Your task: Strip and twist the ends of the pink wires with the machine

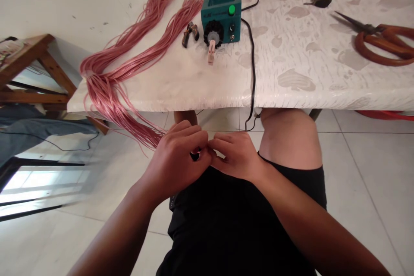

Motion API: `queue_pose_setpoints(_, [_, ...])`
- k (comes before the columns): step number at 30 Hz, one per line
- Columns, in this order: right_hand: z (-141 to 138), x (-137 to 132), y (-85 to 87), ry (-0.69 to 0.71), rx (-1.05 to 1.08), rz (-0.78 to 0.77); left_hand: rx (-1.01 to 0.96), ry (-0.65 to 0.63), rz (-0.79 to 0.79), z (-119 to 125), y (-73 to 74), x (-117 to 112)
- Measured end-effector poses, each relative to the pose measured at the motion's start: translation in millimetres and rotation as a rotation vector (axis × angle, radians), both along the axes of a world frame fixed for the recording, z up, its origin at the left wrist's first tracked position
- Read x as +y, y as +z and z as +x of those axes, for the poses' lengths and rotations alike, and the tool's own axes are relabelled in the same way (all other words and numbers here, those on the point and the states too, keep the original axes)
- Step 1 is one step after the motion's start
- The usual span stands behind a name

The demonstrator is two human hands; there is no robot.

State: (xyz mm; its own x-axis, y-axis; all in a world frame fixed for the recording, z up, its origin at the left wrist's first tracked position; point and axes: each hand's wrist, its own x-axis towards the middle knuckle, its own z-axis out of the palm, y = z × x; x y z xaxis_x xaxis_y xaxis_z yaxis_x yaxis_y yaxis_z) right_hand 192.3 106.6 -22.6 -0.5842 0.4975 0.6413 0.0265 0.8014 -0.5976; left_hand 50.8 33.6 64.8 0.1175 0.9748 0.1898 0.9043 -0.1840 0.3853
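view: head camera, and i'm reading it from afar. clock is set on my hands, 12 straight ahead over the table.
left hand (174,161): narrow, curled and pinching inward to meet the right hand. i can't tell if it grips anything by itself.
right hand (237,155): also narrow, its fingers (223,141) tipped in against the left hand's fingertips.
small dark bit (195,155): shows between the hands, nearer the left. it's too hidden to name, and i can't read its long axis. it seems held up close so both hands can work on it together.
pink strands (106,95): glossy hanks from 11 o'clock gather at the table's corner near 10, then hang past the edge, their ends pointing down toward my left hand, just beside it. laid long, probably to keep them from tangling.
control box (221,15): teal, at 12, with a green button and black dial. a pale clip (211,51) sits at its front.
black cable (252,77): runs from the box over the table edge around 12 to 1.
pliers (189,34): just left of the box.
scissors (381,43): at 2 o'clock, with brown looped handles, blades toward 11.
white patterned table cover (291,73): bears all of these.
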Motion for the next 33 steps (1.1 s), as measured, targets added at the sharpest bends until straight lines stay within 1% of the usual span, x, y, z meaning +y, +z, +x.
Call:
queue_pose_setpoints(4, [-1.8, -1.1, -1.8, 0.029, 0.036, 0.014, -0.142, 0.027, -0.106, -2.9, -2.5, -0.9])
queue_pose_setpoints(7, [-1.4, -1.8, -2.5, 0.032, 0.014, -0.011, -0.181, 0.051, -0.159, -6.8, -4.0, -1.6])
queue_pose_setpoints(10, [0.0, -2.7, -0.7, 0.008, -0.060, -0.091, -0.142, 0.044, -0.153, -11.3, -2.7, -2.3])
queue_pose_setpoints(15, [0.0, -2.6, 2.2, -0.033, -0.093, -0.151, -0.021, 0.008, -0.050, -13.5, 1.7, -1.5])
queue_pose_setpoints(20, [-1.8, -0.7, -1.5, -0.044, -0.051, -0.111, 0.114, -0.033, -0.003, -11.5, -0.1, 1.4])
queue_pose_setpoints(24, [-3.6, -0.3, -3.8, -0.037, -0.025, -0.090, 0.139, -0.024, 0.017, -8.6, -2.9, 1.5])
queue_pose_setpoints(29, [-3.6, 0.5, -3.1, 0.018, -0.043, -0.066, 0.068, -0.002, -0.033, -6.5, -2.0, -0.6])
queue_pose_setpoints(33, [-2.5, -0.2, -2.5, 0.075, -0.019, -0.046, -0.070, 0.009, -0.111, -8.7, -1.9, -0.5])
